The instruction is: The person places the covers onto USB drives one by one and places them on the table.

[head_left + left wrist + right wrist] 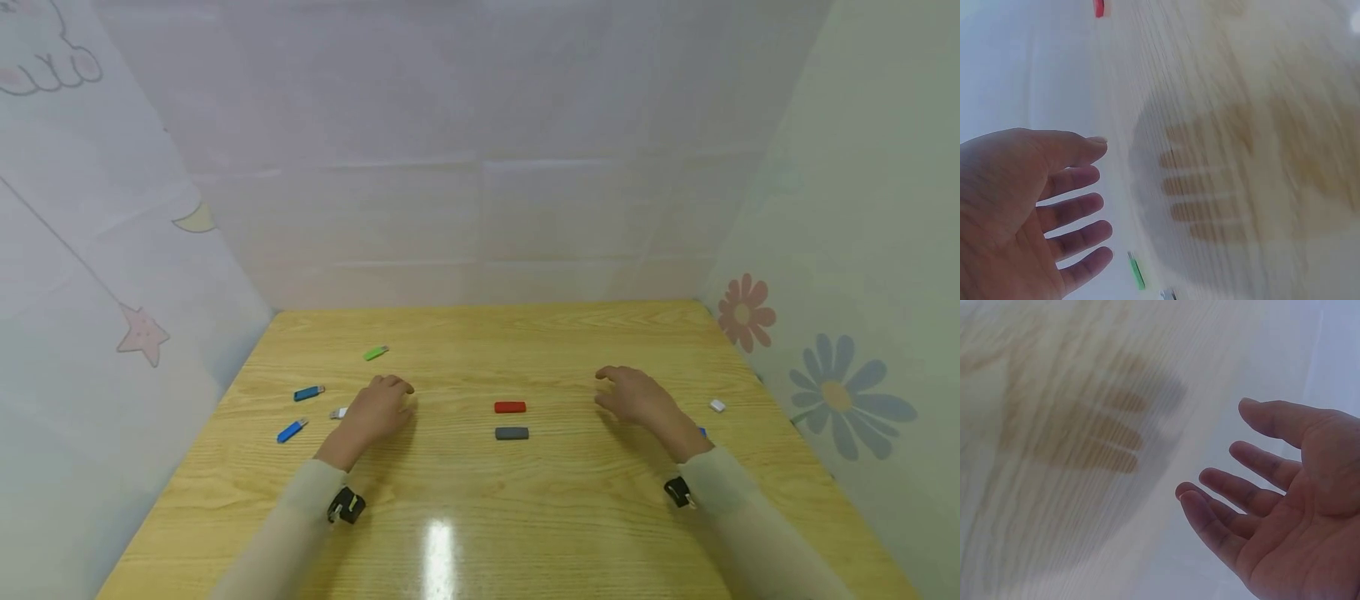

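My left hand (380,407) hovers over the wooden table with relaxed fingers and holds nothing. Beneath its wrist side a white USB stick (339,413) is partly hidden. Left of that hand lie a teal USB stick (307,393) and a blue USB stick (292,431); farther back is a green USB stick (376,353), also seen in the left wrist view. A red stick (510,407) and a grey stick (512,433) lie between the hands. My right hand (633,396) is raised above the table, fingers loosely bent around nothing, as the right wrist view confirms.
A small white piece (717,406) lies right of my right forearm. Something blue (702,432) peeks out behind that wrist, mostly covered. The wooden table (480,350) meets pale, sheet-covered walls at the back and both sides. Black devices (347,505) are strapped at both wrists.
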